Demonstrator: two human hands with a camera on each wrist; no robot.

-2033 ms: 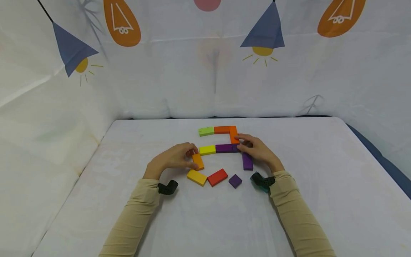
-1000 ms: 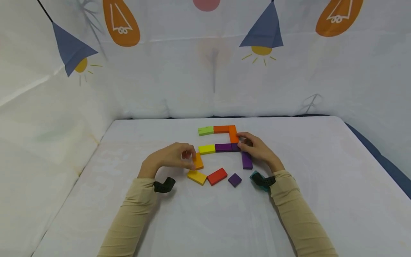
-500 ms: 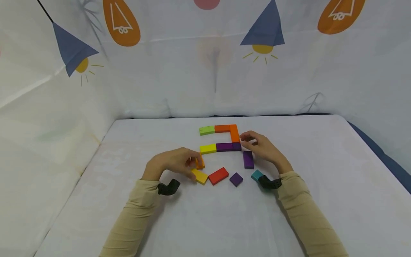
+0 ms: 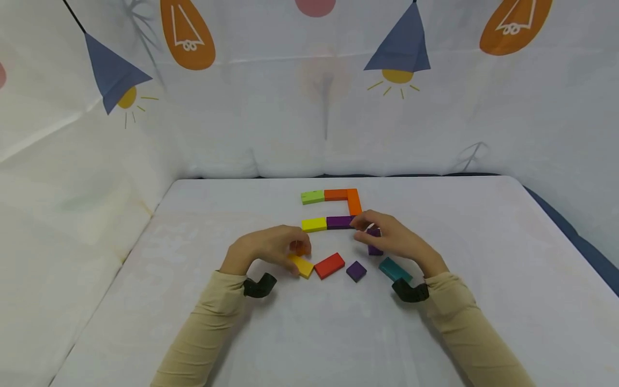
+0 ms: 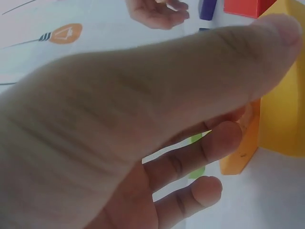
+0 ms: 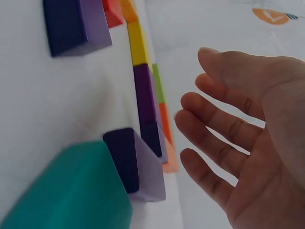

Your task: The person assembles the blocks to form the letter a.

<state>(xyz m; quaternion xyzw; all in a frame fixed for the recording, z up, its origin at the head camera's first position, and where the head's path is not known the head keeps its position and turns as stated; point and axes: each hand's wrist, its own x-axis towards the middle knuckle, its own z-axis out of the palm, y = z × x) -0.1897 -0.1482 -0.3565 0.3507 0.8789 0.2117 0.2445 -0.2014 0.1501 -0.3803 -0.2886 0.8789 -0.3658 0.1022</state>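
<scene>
Your right hand [image 4: 394, 239] has shifted since half a second ago, passing from beside the upright orange block [image 4: 354, 202] toward you, to the end of the purple row block [image 4: 339, 222]; the teal block [image 4: 394, 269], then largely covered by your right wrist camera [image 4: 410, 292], is now mostly exposed. Your right fingers are loosely bent and spread, thumb apart, holding nothing. Your left hand [image 4: 273, 247] lies over the near-left blocks: your thumb rests on the yellow block [image 4: 304, 267], your fingers reach over the amber block [image 5: 233, 164] adjoining it, and whether they pinch either one you cannot tell. Nearby on the white table [image 4: 300, 333], the red block [image 4: 330, 265] sits just beside the yellow block, followed to the right by the small purple block [image 4: 356, 271]. Farther from you, the lemon block [image 4: 314, 224] abuts the purple row block, and behind them the green block [image 4: 312, 197] abuts the red-orange block [image 4: 336, 194]
</scene>
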